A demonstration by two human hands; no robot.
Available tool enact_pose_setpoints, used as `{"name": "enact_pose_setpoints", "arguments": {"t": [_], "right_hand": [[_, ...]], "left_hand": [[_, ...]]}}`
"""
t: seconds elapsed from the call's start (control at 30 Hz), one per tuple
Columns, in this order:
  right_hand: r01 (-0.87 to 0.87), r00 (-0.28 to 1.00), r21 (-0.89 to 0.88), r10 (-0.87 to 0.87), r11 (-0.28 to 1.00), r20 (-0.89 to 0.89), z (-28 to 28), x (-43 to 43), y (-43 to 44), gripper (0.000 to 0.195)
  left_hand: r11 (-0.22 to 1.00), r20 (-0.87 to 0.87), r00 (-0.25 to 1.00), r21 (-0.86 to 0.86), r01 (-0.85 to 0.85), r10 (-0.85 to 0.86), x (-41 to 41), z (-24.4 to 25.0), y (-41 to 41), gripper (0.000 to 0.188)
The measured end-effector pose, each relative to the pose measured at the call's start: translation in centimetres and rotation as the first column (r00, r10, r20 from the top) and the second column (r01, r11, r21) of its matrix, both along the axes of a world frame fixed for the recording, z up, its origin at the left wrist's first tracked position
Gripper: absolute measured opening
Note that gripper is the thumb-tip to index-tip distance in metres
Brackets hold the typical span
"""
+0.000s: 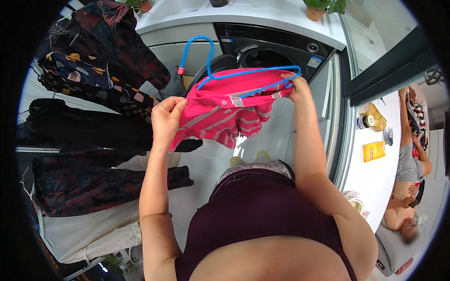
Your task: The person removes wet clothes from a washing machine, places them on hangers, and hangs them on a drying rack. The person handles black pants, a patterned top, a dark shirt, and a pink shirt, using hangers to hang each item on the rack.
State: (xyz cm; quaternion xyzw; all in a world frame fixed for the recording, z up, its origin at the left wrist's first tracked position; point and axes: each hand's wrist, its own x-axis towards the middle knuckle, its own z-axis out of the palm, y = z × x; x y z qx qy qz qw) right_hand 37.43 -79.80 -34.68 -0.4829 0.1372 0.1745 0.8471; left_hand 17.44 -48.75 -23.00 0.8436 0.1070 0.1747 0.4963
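A pink garment with pale stripes and buttons [214, 116] is stretched between my two hands. My left hand [167, 116] pinches its left edge between thumb and fingers. On the other side, my right hand [298, 86] grips the cloth together with the end of a blue hanger [253, 72]. The hanger lies partly inside the garment's opening, and its hook, tipped in pink, points up and to the left. Part of the hanger's left arm is hidden in the cloth.
Dark clothes [91, 130] hang on my left beside pale trousers [95, 235]. Ahead, a black front-loading washing machine [270, 45] sits under a white counter [246, 14], its round door ajar. On the right, beyond a dark frame, a yellow box [374, 151] lies on a white surface; another person reclines farther off.
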Motion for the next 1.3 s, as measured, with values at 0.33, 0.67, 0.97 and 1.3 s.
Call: {"name": "enact_pose_setpoints", "arguments": {"t": [0.33,0.67,0.97,1.3], "right_hand": [[-0.244,0.962,0.26,0.267,0.934,-0.058,3.5,1.2,-3.5,0.018],[-0.334,0.942,0.028,0.333,0.942,0.03,7.6,4.1,-2.3,0.021],[-0.359,0.883,-0.106,0.374,0.927,0.283,8.7,2.6,-1.6,0.03],[-0.635,0.758,0.122,0.583,0.763,0.292,8.6,1.2,-3.7,0.053]], "left_hand": [[0.993,0.031,0.997,0.104,0.061,-0.064,-1.1,0.1,-0.1,0.011],[0.995,0.029,0.994,-0.024,0.102,-0.101,-1.2,1.1,0.8,0.008],[0.995,0.132,0.991,0.091,-0.034,0.022,-0.9,0.4,1.3,0.011],[0.96,0.128,0.99,0.277,0.025,-0.063,-1.7,0.4,1.9,0.009]]}}
